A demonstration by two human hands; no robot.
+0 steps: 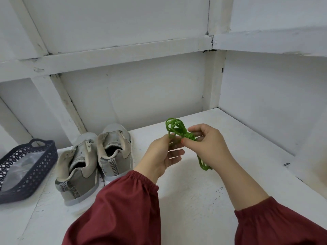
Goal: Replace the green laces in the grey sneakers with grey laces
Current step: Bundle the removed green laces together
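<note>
Bundle of green laces [177, 129] held above the shelf [194, 200].
We pinch it with left hand [161, 155] and right hand [208, 145], both closed on it; grey sneakers [93, 161] stand left, beside a basket [26, 174].

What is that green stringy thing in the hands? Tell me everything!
The green laces are thin, bright green cords gathered into a bundle of loops, wound tight round the middle. Some loops stick up, and more hang down below the right hand. The right hand and the left hand pinch the bundle over the white shelf.
</note>
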